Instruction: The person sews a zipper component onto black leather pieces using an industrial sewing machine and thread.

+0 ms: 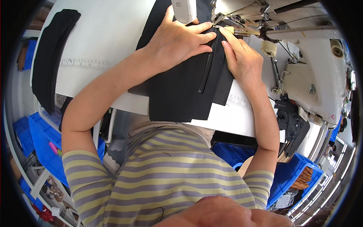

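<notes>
A black fabric piece [177,94] with a black zipper [206,72] running lengthwise lies on the white sewing table. My left hand [177,43] rests on the fabric left of the zipper, its fingers spread and lying nearly flat, tips pointing toward the zipper's far end. A white rounded device [184,11] hides part of that hand. On the zipper's other side, my right hand [244,56] touches the fabric with its index finger stretched out beside the presser foot area [218,25] and its thumb apart; the remaining fingers are curled and partly hidden.
The sewing machine [314,81] stands at the right, with a ridged knob [269,48] near my right hand. Folded black fabric [53,56] lies along the table's left edge. Blue bins [45,143] stand below left; another blue bin [291,181] is below right. Black pieces [291,125] hang at the right.
</notes>
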`<state>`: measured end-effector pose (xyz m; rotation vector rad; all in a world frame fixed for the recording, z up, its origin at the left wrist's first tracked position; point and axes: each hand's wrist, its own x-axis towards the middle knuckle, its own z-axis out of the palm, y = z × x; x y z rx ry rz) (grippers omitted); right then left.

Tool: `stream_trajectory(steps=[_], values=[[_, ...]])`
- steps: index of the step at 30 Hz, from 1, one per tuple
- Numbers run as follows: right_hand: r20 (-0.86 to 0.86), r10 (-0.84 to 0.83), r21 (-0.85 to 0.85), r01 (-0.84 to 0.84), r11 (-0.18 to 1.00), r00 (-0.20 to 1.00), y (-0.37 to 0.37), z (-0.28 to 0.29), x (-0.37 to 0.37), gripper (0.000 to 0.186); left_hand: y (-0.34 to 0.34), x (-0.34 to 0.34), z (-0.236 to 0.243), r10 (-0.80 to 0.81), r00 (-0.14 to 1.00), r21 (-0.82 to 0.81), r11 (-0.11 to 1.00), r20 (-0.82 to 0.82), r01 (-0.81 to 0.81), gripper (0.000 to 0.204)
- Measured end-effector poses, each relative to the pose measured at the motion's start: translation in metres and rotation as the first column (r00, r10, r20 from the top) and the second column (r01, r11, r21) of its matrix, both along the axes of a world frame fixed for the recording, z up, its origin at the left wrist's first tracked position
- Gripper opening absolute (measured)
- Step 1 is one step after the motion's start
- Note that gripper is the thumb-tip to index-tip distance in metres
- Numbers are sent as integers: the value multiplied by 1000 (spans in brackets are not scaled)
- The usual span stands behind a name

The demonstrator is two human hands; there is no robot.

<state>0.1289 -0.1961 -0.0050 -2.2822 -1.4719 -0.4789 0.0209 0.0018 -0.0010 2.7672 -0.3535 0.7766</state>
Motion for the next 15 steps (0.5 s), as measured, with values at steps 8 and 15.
stream_trajectory(steps=[8, 15], values=[[-408, 90, -12, -104, 995, 909, -21, 44, -23, 39, 2, -13, -1, 10, 998, -72, 997, -65, -14, 32], [-194, 352, -218, -390, 894, 916, -64, 41, -98, 46, -13, -118, 21, -273, 939, -292, 934, -210, 206, 46]])
